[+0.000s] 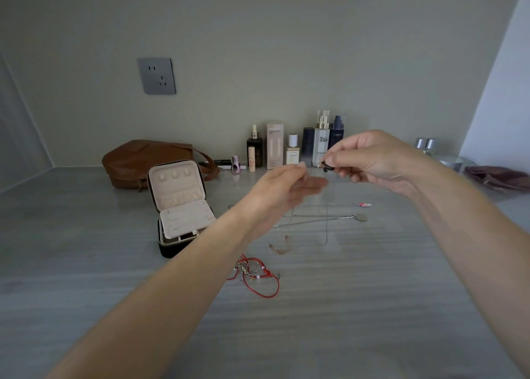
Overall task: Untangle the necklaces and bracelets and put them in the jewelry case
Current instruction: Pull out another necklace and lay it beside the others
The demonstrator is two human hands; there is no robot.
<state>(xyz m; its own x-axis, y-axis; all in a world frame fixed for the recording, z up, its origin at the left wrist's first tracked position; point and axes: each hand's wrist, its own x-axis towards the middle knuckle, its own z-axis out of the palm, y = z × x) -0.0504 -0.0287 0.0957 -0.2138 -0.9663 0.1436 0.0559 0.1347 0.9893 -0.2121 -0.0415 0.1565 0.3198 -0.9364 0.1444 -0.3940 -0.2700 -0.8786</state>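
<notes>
While the case [180, 206] is lying open, the right hand [375, 160] is pinching a necklace [326, 166]; the left hand [282, 190] is hovering, fingers loose.

Only "L'OREAL" reads clearly, on the dark blue bottle [336, 136].

Dim, flat light; left hand [289, 188] motion-blurred, wide-angle edges bent.
</notes>
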